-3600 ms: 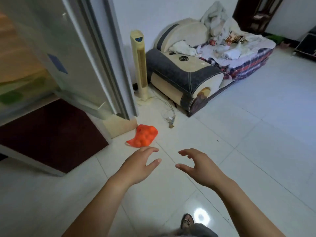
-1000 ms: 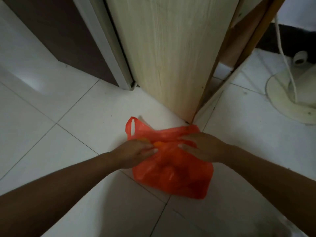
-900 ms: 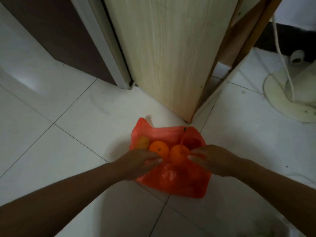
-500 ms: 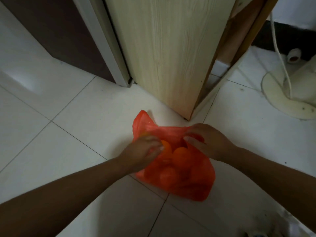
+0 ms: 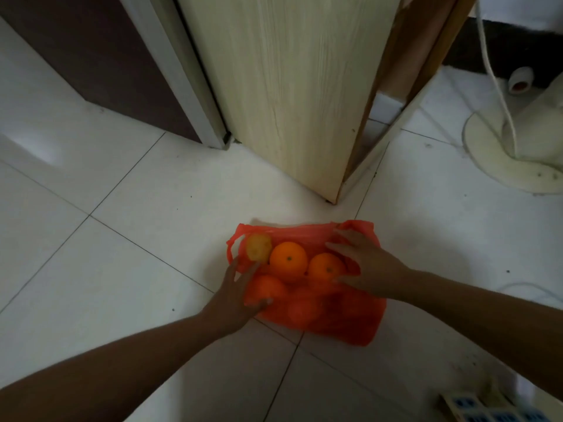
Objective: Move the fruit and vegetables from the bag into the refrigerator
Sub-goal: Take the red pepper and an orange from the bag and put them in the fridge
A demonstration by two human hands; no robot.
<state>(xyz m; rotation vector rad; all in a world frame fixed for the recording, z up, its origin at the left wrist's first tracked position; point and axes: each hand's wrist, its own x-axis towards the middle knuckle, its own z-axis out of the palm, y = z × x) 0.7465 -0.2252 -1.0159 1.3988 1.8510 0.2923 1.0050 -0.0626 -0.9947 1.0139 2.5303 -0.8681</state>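
An orange plastic bag (image 5: 341,324) lies on the white tiled floor, its mouth spread wide. Two oranges, a larger one (image 5: 288,261) and a smaller one (image 5: 325,267), show in the opening, beside a small yellow fruit (image 5: 258,247) at the left. More round fruit bulges under the plastic lower down. My left hand (image 5: 237,295) holds the bag's left edge, thumb and fingers round the plastic. My right hand (image 5: 364,268) grips the right edge near the handle, next to the smaller orange.
The refrigerator's dark lower door with a grey frame (image 5: 179,83) stands at the upper left. A pale wooden panel (image 5: 292,86) rises just behind the bag. A cream fan base (image 5: 499,153) with a white cord sits at the right. A power strip (image 5: 487,406) lies at the bottom right.
I crouched down to the bag on the floor. Both hands have pulled its mouth wider apart, so the oranges and the yellow fruit lie uncovered.
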